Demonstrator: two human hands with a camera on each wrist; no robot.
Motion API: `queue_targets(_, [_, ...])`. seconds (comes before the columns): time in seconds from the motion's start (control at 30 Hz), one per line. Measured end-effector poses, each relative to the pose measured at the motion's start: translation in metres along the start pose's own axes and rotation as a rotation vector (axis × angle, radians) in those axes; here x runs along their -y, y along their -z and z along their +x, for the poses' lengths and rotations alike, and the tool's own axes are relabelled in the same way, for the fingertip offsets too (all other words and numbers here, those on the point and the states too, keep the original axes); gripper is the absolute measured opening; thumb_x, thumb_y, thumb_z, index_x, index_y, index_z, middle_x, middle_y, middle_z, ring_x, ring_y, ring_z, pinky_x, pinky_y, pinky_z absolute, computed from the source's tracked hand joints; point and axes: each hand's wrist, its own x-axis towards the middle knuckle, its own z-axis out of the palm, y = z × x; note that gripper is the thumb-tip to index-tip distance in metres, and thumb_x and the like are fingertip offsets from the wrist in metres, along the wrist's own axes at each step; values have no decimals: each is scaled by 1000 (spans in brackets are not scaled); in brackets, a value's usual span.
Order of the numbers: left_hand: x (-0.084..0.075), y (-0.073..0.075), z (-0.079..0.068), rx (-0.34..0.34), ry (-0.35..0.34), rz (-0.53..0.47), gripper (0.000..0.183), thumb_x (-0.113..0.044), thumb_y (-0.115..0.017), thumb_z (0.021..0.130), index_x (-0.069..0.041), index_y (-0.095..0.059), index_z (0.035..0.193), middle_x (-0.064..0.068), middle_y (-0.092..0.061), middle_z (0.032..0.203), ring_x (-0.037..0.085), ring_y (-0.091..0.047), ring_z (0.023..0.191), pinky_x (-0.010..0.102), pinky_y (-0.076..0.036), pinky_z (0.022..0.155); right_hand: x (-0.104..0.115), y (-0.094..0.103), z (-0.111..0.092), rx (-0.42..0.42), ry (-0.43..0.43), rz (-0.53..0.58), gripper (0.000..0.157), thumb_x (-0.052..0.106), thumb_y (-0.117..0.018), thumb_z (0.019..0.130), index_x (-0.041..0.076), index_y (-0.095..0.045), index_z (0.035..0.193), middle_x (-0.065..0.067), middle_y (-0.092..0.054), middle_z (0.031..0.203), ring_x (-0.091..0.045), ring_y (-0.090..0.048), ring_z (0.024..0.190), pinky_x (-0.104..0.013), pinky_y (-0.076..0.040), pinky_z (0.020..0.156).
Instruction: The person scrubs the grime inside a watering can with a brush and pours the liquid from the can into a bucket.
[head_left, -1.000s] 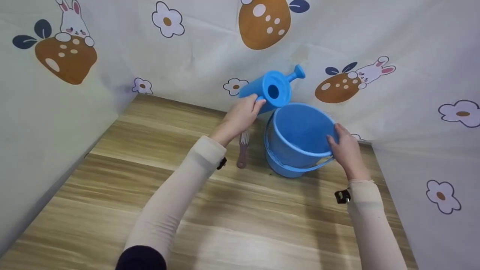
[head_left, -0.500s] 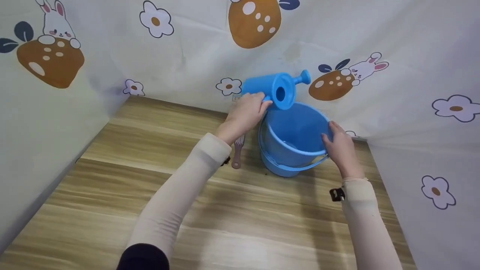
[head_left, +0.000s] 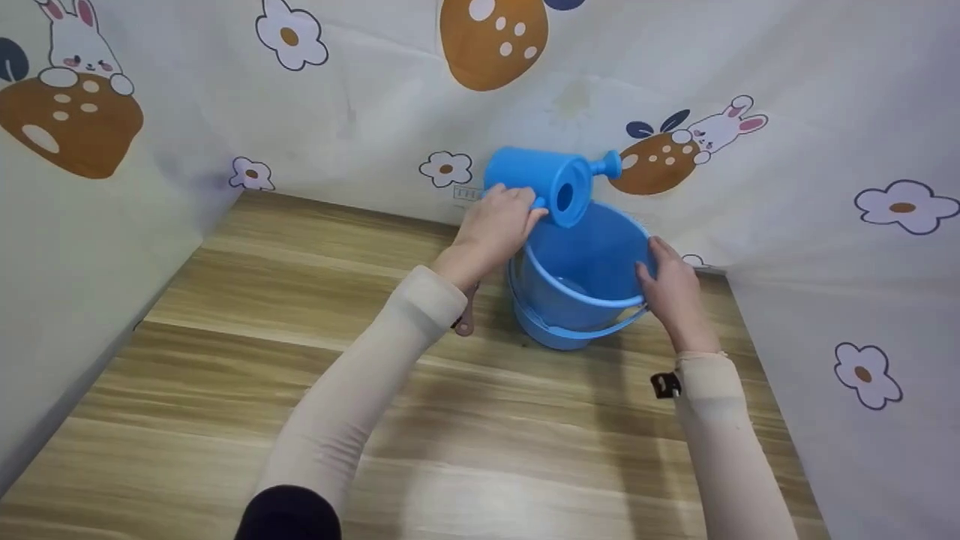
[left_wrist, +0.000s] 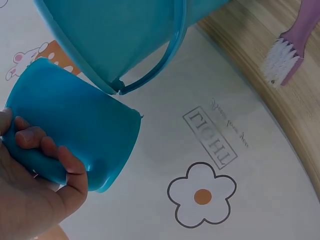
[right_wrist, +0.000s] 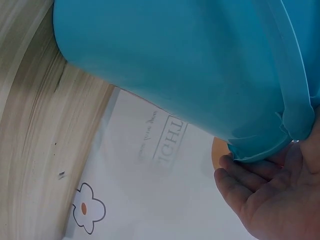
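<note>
My left hand (head_left: 497, 225) grips the handle of a blue watering can (head_left: 529, 171), its fingers curled round the handle in the left wrist view. The can lies tilted almost on its side above the left part of a blue bucket (head_left: 555, 300). Its dark top opening faces right, and its spout with a flared head points to the right. Holding the bucket's right rim is my right hand (head_left: 675, 296), thumb and fingers on either side of it. The bucket leans a little on the wooden surface, its handle hanging down in front. A pale glint shows at its bottom.
A brush (left_wrist: 290, 55) with a purple handle and white bristles lies left of the bucket, mostly hidden by my left arm in the head view. Patterned white cloth walls (head_left: 360, 112) rise close behind and beside the wooden surface (head_left: 262, 300).
The watering can has tipped further onto its side and moved over the bucket's left part. My right hand keeps its hold on the rim. The head view has shifted slightly.
</note>
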Motion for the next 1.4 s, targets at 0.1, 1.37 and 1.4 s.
queue_targets(0.1, [-1, -1, 2, 8, -12, 48, 40, -43, -36, 107, -11, -57, 118, 6, -64, 111, 26, -53, 107, 40, -50, 93, 1, 1, 0, 9, -7, 2, 55, 18, -48, 102, -7, -33, 150, -27, -32, 157, -47, -30, 145, -57, -25, 119])
queue_targets(1.37, [-14, -19, 6, -31, -143, 357, 44, -47, -33, 106, -12, -53, 123, 5, -60, 115, 24, -50, 113, 41, -49, 95, 2, -2, 0, -16, -34, 12, 54, 19, -46, 103, -6, -35, 149, -24, -33, 158, -44, -31, 146, -55, -25, 120])
queue_targets(1.4, [-14, -19, 6, -34, -149, 367, 44, -48, -33, 106, -12, -53, 123, 5, -60, 115, 24, -51, 113, 41, -50, 95, 1, -2, 0, -16, -33, 11, 54, 19, -47, 103, -6, -36, 149, -24, -33, 158, -44, -31, 146, -55, -25, 120])
